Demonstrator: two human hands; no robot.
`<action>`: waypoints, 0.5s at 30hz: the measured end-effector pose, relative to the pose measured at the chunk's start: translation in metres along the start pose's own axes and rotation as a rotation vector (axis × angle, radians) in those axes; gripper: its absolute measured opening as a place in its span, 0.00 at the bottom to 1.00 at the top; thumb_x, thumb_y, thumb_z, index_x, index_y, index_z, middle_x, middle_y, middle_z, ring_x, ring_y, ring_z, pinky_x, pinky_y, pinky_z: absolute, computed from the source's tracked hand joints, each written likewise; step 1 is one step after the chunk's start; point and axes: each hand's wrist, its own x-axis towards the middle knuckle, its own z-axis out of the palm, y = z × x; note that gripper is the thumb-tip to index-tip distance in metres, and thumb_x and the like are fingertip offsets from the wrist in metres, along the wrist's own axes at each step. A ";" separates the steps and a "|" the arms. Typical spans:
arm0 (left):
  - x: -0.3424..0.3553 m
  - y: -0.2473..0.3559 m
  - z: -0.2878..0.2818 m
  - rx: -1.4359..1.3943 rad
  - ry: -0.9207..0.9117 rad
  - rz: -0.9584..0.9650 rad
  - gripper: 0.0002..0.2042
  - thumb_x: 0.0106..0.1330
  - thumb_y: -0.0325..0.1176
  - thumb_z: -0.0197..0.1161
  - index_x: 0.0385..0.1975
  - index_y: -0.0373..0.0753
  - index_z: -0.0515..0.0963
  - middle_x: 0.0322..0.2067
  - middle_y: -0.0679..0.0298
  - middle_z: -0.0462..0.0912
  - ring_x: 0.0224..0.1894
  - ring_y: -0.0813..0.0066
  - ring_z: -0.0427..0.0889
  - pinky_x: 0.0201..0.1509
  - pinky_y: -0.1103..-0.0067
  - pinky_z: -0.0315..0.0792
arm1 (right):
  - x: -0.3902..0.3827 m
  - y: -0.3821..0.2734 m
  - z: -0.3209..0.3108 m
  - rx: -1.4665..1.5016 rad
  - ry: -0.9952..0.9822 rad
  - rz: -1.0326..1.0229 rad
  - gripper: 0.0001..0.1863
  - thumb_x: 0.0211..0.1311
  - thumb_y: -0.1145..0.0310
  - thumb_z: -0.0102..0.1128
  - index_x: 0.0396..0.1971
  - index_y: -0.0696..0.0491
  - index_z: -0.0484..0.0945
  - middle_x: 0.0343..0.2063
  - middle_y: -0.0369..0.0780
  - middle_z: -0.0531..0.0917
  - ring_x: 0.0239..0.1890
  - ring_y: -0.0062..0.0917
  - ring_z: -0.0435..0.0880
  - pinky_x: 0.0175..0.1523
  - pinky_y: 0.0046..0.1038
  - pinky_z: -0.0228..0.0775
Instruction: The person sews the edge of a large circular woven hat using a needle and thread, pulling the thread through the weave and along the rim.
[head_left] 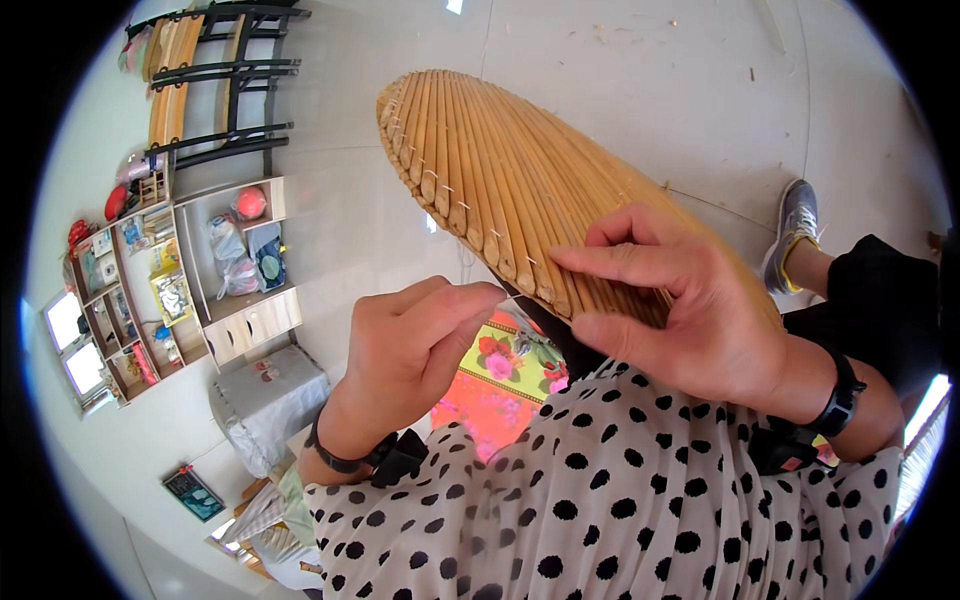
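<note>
A tan, ribbed, fan-like piece of long dried stalks (480,150) lies across the middle, its rounded stalk ends lined with short white stitches. Along its near edge my right hand (690,310) grips it, index fingertip on top of the ribs and thumb by the rim. My left hand (415,335) is closed in a pinch just left of that edge. A thin pale thread (515,296) shows between its fingertips and the rim; whether a needle is in the pinch is too small to tell.
Beneath the hands is a red and yellow flowered cloth (490,385). My shoe (797,225) rests on the pale tiled floor (620,60) at right, where small scraps lie. Shelves (215,320), a grey-covered box (270,400) and a black-framed rack (235,75) stand at left.
</note>
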 end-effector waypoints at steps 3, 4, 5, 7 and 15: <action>-0.002 0.003 0.003 -0.003 0.025 -0.016 0.10 0.61 0.17 0.61 0.42 0.35 0.81 0.19 0.60 0.77 0.17 0.70 0.73 0.22 0.79 0.64 | 0.004 0.000 -0.004 0.071 -0.043 0.068 0.22 0.59 0.72 0.70 0.54 0.56 0.80 0.45 0.39 0.76 0.45 0.22 0.77 0.51 0.23 0.69; -0.002 0.003 0.004 -0.008 0.038 -0.020 0.11 0.61 0.17 0.61 0.43 0.34 0.81 0.19 0.59 0.76 0.17 0.70 0.72 0.22 0.78 0.64 | 0.007 0.000 -0.005 0.089 -0.052 0.081 0.21 0.60 0.72 0.70 0.54 0.56 0.80 0.45 0.39 0.76 0.45 0.21 0.76 0.50 0.22 0.69; -0.002 0.002 0.003 -0.017 0.010 -0.006 0.12 0.61 0.16 0.60 0.44 0.34 0.80 0.19 0.59 0.76 0.17 0.69 0.72 0.22 0.78 0.63 | 0.009 -0.001 -0.005 0.106 -0.062 0.094 0.21 0.60 0.72 0.69 0.54 0.56 0.80 0.45 0.38 0.76 0.44 0.20 0.76 0.49 0.22 0.69; -0.002 -0.003 -0.002 -0.032 -0.042 0.020 0.14 0.61 0.15 0.58 0.46 0.34 0.80 0.19 0.58 0.75 0.17 0.69 0.72 0.22 0.78 0.63 | 0.010 -0.003 -0.005 0.106 -0.073 0.125 0.21 0.60 0.72 0.69 0.54 0.57 0.80 0.45 0.38 0.76 0.43 0.19 0.76 0.48 0.22 0.70; 0.000 -0.017 -0.013 -0.159 -0.185 0.045 0.21 0.58 0.15 0.59 0.52 0.37 0.79 0.24 0.56 0.79 0.23 0.61 0.78 0.27 0.74 0.70 | 0.012 -0.006 -0.003 0.097 -0.091 0.152 0.19 0.62 0.74 0.67 0.54 0.57 0.80 0.44 0.37 0.77 0.39 0.16 0.76 0.43 0.18 0.70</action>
